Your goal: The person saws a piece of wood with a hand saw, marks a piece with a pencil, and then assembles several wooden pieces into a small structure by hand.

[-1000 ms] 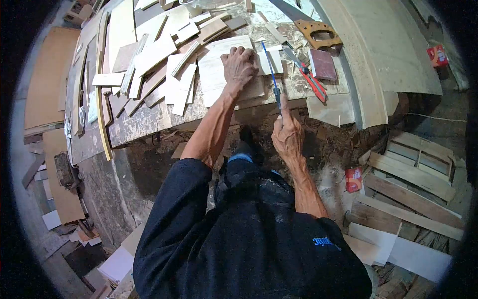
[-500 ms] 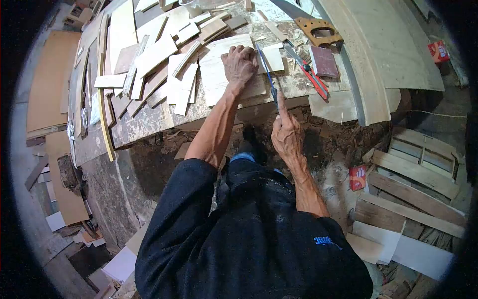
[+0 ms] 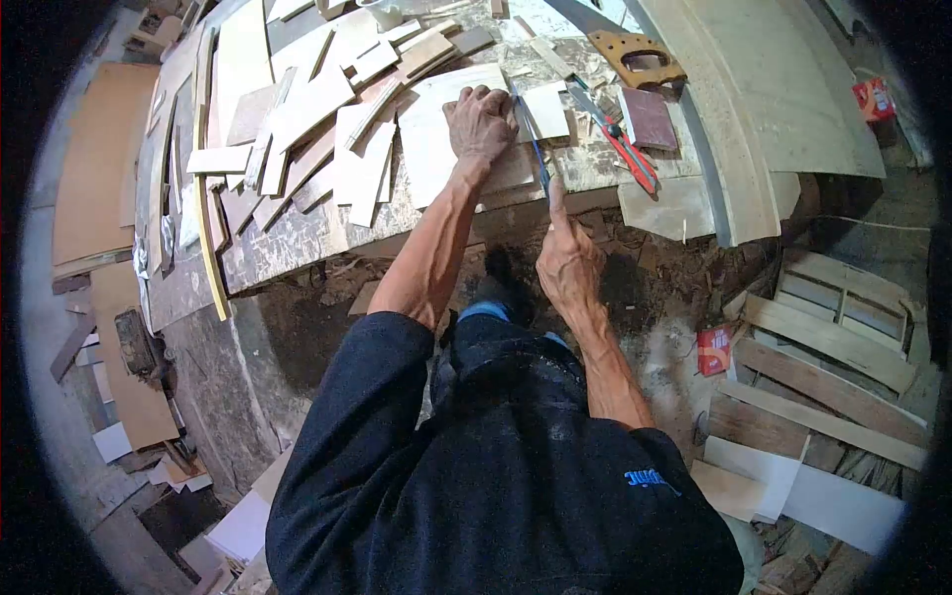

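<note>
My left hand point(image 3: 481, 124) presses on a pale wooden board point(image 3: 426, 139) on the workbench, its fingers curled; whether they hold anything is hidden. To its right, my right hand point(image 3: 570, 253) is closed round the handle of a thin blue-bladed tool point(image 3: 538, 157), index finger stretched along it. The blade slants up and left beside the board's right edge, near a small pale wood piece point(image 3: 545, 109). Right of the blade lie a red-handled tool point(image 3: 635, 159) and a dark red block point(image 3: 650, 119).
Wood offcuts point(image 3: 307, 109) are heaped on the bench's left. A wooden-handled saw point(image 3: 635, 59) lies at the back right, beside a long curved panel point(image 3: 714, 119). Slatted wood frames point(image 3: 843, 307) and a red box point(image 3: 713, 350) are at the lower right.
My right hand and the blue-bladed tool have shifted slightly up and left relative to the bench. My left hand stays on the board. The bench items appear slightly shifted in view.
</note>
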Available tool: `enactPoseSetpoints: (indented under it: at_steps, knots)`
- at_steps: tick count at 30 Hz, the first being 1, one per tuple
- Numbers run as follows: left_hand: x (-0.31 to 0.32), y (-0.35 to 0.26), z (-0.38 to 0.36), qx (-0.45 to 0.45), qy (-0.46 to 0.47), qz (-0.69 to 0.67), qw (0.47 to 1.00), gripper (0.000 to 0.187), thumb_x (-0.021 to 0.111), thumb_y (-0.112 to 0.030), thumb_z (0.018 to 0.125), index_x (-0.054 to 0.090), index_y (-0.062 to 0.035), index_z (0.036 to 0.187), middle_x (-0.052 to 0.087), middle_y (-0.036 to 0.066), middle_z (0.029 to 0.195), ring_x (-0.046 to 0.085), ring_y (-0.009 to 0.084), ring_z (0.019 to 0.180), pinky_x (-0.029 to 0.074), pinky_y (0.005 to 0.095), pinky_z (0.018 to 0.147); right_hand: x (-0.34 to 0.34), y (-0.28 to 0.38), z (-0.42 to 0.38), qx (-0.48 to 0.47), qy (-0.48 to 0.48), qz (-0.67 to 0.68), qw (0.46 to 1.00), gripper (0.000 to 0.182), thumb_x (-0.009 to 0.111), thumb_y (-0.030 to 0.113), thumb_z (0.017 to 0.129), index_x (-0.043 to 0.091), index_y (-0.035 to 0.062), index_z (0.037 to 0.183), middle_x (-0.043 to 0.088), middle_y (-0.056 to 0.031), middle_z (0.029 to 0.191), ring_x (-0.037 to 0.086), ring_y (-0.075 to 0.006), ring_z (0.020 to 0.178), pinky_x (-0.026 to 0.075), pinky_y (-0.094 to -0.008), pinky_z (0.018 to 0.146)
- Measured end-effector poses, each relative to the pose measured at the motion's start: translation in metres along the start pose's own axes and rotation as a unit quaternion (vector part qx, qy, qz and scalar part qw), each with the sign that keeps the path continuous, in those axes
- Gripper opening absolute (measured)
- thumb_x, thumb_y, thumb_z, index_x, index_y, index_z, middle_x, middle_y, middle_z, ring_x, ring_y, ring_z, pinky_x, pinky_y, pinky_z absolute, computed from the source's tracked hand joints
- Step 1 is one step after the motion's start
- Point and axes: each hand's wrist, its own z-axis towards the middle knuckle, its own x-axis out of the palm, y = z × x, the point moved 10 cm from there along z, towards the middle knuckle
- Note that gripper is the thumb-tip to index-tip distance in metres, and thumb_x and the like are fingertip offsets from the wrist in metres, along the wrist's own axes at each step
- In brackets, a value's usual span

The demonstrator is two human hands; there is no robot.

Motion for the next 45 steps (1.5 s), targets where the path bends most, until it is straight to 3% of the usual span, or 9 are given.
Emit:
enactPoseSetpoints:
  at_steps: [11, 14, 15, 22, 26, 27, 31, 37, 45]
  knots:
    - [-0.001, -0.007, 0.0, 0.01, 0.022, -0.001, 1.0, 0.014, 0.072, -0.025, 0.073, 0.071, -0.0198, 0.086, 0.064, 0.0, 0.092, 0.055, 0.0202, 0.1, 0.037, 0.0409, 0.087, 0.01, 0.008, 0.024, 0.033, 0.041, 0.019, 0.998, 0.084, 0.047, -0.005, 0.078, 0.016, 0.0121, 0.154, 0.057, -0.0268, 0.07, 0.059, -0.0432, 0.064, 0.045, -0.051, 0.057]
    - [0.0, -0.006, 0.0, 0.006, 0.022, 0.009, 1.0, 0.014, 0.072, -0.024, 0.072, 0.071, -0.0201, 0.086, 0.063, 0.0, 0.091, 0.055, 0.0201, 0.1, 0.038, 0.0411, 0.087, 0.008, 0.007, 0.006, 0.017, 0.034, 0.068, 0.997, 0.083, 0.046, -0.004, 0.079, 0.016, 0.0116, 0.154, 0.057, -0.0277, 0.07, 0.059, -0.0437, 0.064, 0.046, -0.0511, 0.057]
    - [0.0, -0.005, 0.001, 0.004, 0.023, 0.007, 1.0, 0.014, 0.072, -0.024, 0.072, 0.071, -0.0201, 0.086, 0.063, 0.0, 0.091, 0.055, 0.0201, 0.1, 0.038, 0.0411, 0.087, 0.002, 0.017, 0.003, -0.039, -0.013, 0.041, 0.998, 0.082, 0.046, -0.003, 0.08, 0.014, 0.0106, 0.154, 0.057, -0.0279, 0.071, 0.059, -0.0439, 0.063, 0.046, -0.0515, 0.057]
    - [-0.002, -0.007, 0.0, 0.015, 0.004, -0.007, 1.0, 0.013, 0.07, -0.024, 0.074, 0.072, -0.0195, 0.086, 0.063, -0.001, 0.09, 0.055, 0.0198, 0.099, 0.037, 0.0414, 0.086, 0.017, 0.006, 0.024, 0.026, 0.066, 0.038, 0.997, 0.082, 0.049, -0.002, 0.08, 0.013, 0.0082, 0.154, 0.058, -0.0272, 0.069, 0.06, -0.0409, 0.063, 0.044, -0.0512, 0.056]
    - [0.003, -0.006, -0.002, 0.02, 0.016, -0.006, 1.0, 0.016, 0.069, -0.023, 0.074, 0.072, -0.019, 0.089, 0.063, 0.0, 0.091, 0.055, 0.0197, 0.098, 0.037, 0.0417, 0.085, 0.011, 0.007, 0.016, -0.019, 0.009, 0.062, 0.998, 0.082, 0.049, -0.003, 0.08, 0.014, 0.0081, 0.153, 0.058, -0.0267, 0.068, 0.059, -0.0417, 0.061, 0.044, -0.0505, 0.055]
    - [0.005, -0.005, -0.001, 0.017, 0.022, -0.001, 1.0, 0.016, 0.069, -0.023, 0.075, 0.072, -0.019, 0.09, 0.063, 0.0, 0.091, 0.055, 0.0197, 0.098, 0.037, 0.0417, 0.085, 0.018, 0.001, 0.027, 0.023, 0.036, 0.058, 0.997, 0.081, 0.049, -0.003, 0.08, 0.016, 0.0094, 0.153, 0.058, -0.026, 0.066, 0.059, -0.0415, 0.06, 0.045, -0.0502, 0.056]
    - [-0.001, -0.007, -0.003, 0.032, 0.018, 0.02, 0.999, 0.024, 0.071, -0.022, 0.071, 0.071, -0.0204, 0.095, 0.062, -0.001, 0.097, 0.052, 0.0227, 0.103, 0.037, 0.0428, 0.086, 0.013, 0.005, 0.046, -0.001, 0.037, -0.001, 0.999, 0.082, 0.057, 0.002, 0.082, 0.019, 0.0116, 0.154, 0.057, -0.0174, 0.063, 0.06, -0.0338, 0.059, 0.047, -0.0435, 0.056]
    - [0.002, 0.004, -0.008, 0.029, 0.023, 0.022, 0.999, 0.055, 0.08, -0.023, 0.06, 0.063, -0.0248, 0.112, 0.054, 0.005, 0.111, 0.049, 0.029, 0.107, 0.038, 0.0474, 0.086, -0.011, -0.001, 0.025, 0.032, -0.021, 0.029, 0.999, 0.067, 0.048, 0.01, 0.092, 0.022, 0.0238, 0.153, 0.059, -0.0239, 0.065, 0.061, -0.0426, 0.062, 0.045, -0.0505, 0.057]
    - [0.009, 0.002, -0.006, 0.016, 0.041, 0.074, 0.996, 0.04, 0.073, -0.027, 0.072, 0.058, -0.0185, 0.107, 0.051, 0.006, 0.111, 0.047, 0.03, 0.109, 0.037, 0.0501, 0.085, -0.004, -0.012, 0.018, 0.052, 0.005, 0.0, 0.999, 0.066, 0.05, 0.012, 0.093, 0.025, 0.0279, 0.152, 0.059, -0.0228, 0.065, 0.061, -0.0408, 0.062, 0.046, -0.0493, 0.059]
